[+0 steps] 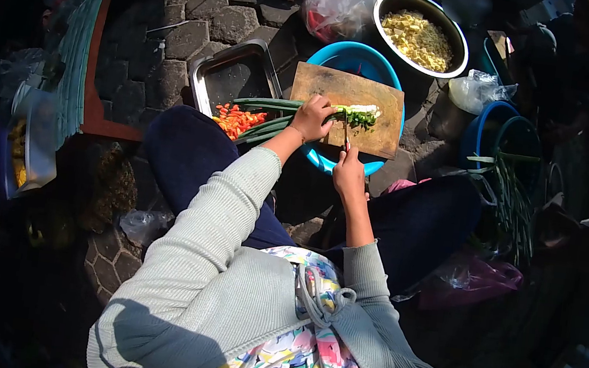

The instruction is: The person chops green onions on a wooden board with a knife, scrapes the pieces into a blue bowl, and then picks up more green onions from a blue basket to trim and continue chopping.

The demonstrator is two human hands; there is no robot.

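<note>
My left hand (312,118) is closed around a bunch of green onions (267,104) and presses it onto a wooden cutting board (373,138). The long green stalks trail left, past the board's edge. In my right hand (349,172) is a knife (347,132), its blade at the bunch just right of my left fingers. Chopped green onion (361,116), white and green, lies on the board right of the blade. Under the board sits a blue basin (336,53). A metal tray (203,92) to the left holds chopped red-orange pieces (238,120), partly beneath the stalks.
A metal bowl (458,70) of pale yellow cubes stands beyond the basin, beside a clear plastic bag (342,2). More green onions (514,204) hang from a blue tub (478,137) on the right. Far left are a red-brown frame edge (93,71) and a white container (41,153).
</note>
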